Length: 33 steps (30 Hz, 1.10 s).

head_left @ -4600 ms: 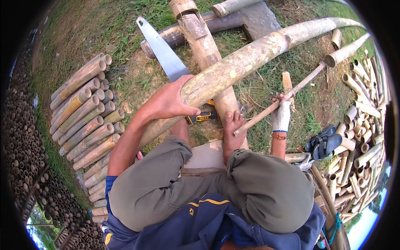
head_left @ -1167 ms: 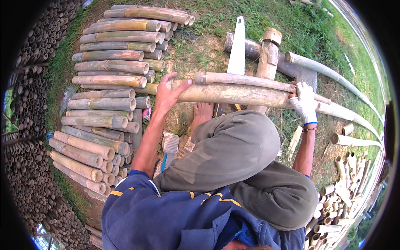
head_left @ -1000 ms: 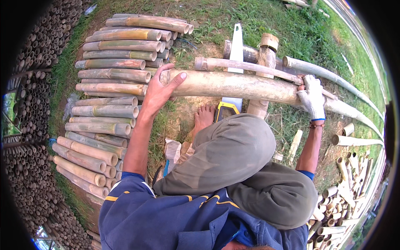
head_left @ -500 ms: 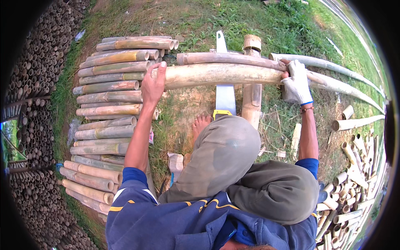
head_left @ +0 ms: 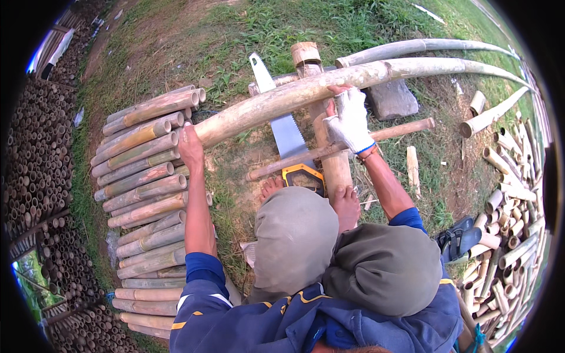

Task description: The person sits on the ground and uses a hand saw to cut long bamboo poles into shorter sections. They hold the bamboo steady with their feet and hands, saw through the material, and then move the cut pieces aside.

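A long pale bamboo pole [head_left: 265,106] stretches from my left side up to the far right. My bare left hand [head_left: 191,147] is closed on its near left end. Further along, my gloved right hand [head_left: 350,120] grips the pole's near side, fingers partly hidden beneath it. A thinner bamboo stick [head_left: 400,129] lies across the upright-looking bamboo post [head_left: 332,141], passing under my right glove and wrist. Below the pole a handsaw [head_left: 288,135] with a yellow and black handle lies beside my bare feet, its blade partly covered by the pole.
Cut bamboo lengths [head_left: 147,191] are stacked at left. A pile of short offcuts [head_left: 512,235] fills the right side. A grey stone block [head_left: 391,100] and another long pole [head_left: 424,45] are beyond the right hand. Sandals [head_left: 459,238] lie near my right knee.
The thin stick has come off the pole and now lies nearer me. My left hand has moved left and down with the pole's end; my right hand has shifted left along the pole.
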### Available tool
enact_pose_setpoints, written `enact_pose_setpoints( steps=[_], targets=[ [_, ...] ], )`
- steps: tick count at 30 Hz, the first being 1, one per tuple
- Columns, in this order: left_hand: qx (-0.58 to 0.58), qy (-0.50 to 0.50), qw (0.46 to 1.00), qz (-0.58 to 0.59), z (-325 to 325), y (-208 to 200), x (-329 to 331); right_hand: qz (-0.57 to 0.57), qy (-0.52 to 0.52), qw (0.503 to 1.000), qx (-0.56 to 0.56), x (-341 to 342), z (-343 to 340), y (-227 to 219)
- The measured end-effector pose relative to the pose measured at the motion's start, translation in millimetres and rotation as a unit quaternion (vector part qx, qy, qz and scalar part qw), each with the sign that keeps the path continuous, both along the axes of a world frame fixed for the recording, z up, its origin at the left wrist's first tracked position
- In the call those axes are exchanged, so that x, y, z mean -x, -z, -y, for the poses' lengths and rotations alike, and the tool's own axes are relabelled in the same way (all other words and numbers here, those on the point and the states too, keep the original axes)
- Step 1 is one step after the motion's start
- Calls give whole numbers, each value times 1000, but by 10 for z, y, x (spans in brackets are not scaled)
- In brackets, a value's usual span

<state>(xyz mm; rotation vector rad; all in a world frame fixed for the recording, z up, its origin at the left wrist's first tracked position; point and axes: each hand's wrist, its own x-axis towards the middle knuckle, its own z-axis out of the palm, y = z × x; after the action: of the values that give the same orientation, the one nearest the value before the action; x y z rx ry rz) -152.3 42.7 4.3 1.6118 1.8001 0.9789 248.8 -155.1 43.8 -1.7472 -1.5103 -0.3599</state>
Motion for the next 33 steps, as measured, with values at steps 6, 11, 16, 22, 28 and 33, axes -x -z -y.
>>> enact_pose_setpoints(
  steps=[6, 11, 16, 22, 28, 33],
  targets=[
    [-77, 32, 994, 72, 54, 113, -18, 7, -172, 965, 198, 286, 972, 273],
    [-88, 31, 993, 65, 139, 45, -92, 83, -215, 938, 259, 307, 1458, 301],
    [-105, 52, 992, 46, 94, 126, -72, 90, -215, 939, 251, 252, 1547, 421],
    [-55, 116, 987, 92, 22, 153, 135, 41, -261, 947, 182, -98, 1288, -386],
    [-4, 122, 977, 175, 91, 81, 12, 64, -233, 962, 129, -381, 519, -722],
    [20, 164, 955, 245, 110, 122, 115, 56, -261, 959, 92, -587, -168, -538]
  ],
)
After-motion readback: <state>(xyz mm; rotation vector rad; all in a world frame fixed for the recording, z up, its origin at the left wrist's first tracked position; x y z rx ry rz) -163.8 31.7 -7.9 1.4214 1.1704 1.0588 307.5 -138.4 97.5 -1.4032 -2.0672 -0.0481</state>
